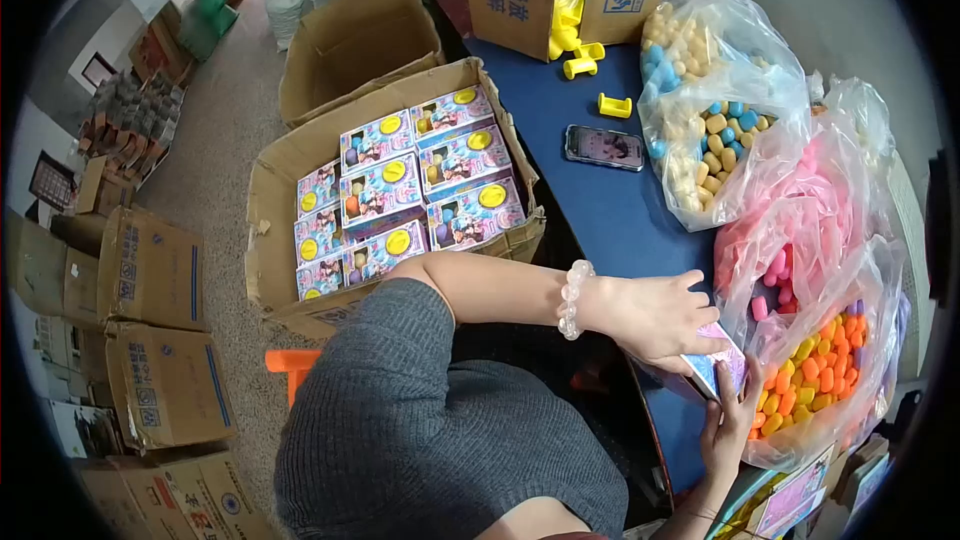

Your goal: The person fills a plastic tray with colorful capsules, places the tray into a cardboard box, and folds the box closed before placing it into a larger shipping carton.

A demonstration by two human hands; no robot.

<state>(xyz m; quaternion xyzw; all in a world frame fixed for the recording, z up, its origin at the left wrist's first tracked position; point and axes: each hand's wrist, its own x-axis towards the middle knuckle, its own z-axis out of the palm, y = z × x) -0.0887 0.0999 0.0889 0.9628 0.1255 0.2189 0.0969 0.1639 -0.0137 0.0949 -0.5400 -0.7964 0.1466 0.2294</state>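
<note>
A small pink and blue printed box [733, 362] is between my two hands over the blue table, at the lower right. My left hand [662, 317], with a beaded bracelet at the wrist, is closed over the box's upper side. From below, my right hand [733, 425] grips the box's near end with thumb and fingers. Parts of the box are hidden behind my fingers. Beside the hands, a clear plastic bag [770, 452] holds orange, yellow and purple capsule-like pieces. Pink pieces show in another bag [800, 210] just above it.
An open carton [268, 285] of printed boxes with yellow discs stands left of the blue table [590, 205]. A phone [604, 148] and yellow plastic pieces [614, 106] lie on the table. A bag [725, 65] of beige and blue pieces stands farther back. More cartons [165, 380] line the left.
</note>
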